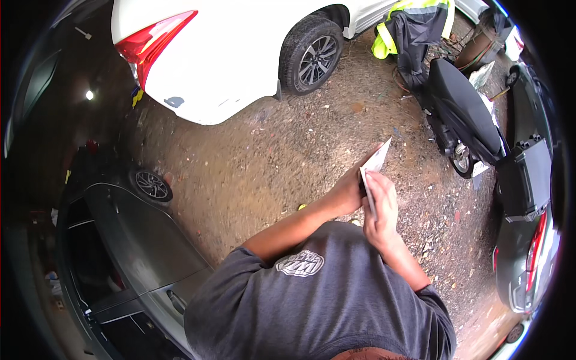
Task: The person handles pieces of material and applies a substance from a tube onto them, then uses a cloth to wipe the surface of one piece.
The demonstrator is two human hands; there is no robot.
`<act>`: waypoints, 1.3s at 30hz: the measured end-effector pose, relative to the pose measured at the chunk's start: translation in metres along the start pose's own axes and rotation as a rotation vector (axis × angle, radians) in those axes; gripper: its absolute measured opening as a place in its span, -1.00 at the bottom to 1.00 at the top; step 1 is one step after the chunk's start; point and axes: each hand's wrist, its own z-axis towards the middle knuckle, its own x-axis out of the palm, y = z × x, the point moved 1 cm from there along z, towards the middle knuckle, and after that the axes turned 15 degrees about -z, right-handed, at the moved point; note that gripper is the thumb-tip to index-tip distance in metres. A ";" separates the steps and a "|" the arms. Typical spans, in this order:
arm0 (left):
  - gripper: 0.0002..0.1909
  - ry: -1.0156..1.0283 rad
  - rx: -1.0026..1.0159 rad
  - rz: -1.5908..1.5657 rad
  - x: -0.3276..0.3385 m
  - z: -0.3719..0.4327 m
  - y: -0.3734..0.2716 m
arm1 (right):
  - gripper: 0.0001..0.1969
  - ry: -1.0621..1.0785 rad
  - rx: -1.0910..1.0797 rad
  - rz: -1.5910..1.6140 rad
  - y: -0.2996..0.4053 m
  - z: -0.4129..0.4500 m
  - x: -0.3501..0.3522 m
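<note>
In front of my dark T-shirt, both hands meet at a thin, pale, folded sheet (379, 154), possibly paper or sandpaper. My left hand (348, 193) grips it from the left side, its fingers partly hidden behind the sheet. On the near face, my right hand (381, 198) presses with its fingers along the lower part. The sheet is held up at a slant, its pointed corner towards the top right. A dark patch shows between the sheet and my left hand; what it is I cannot tell.
Ahead stands a white car (216, 58) with grey patches on its rear bumper. A dark car (148, 243) is to the left. A black scooter (465, 105), with a high-visibility jacket (416, 20) over its front, stands right on gravelly ground (252, 166). A grey car (517, 270) is beyond.
</note>
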 end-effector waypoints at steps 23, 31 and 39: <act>-0.65 -0.079 -0.119 0.037 -0.030 -0.015 -0.031 | -0.53 -0.438 0.738 0.550 -0.086 0.028 -0.045; -0.75 -0.175 0.188 0.380 -0.015 0.005 -0.046 | -0.47 -0.085 0.745 0.606 -0.068 0.003 0.005; -0.71 -0.243 -0.169 -0.489 0.013 0.001 -0.044 | -0.56 -0.110 1.144 1.207 -0.066 -0.018 -0.002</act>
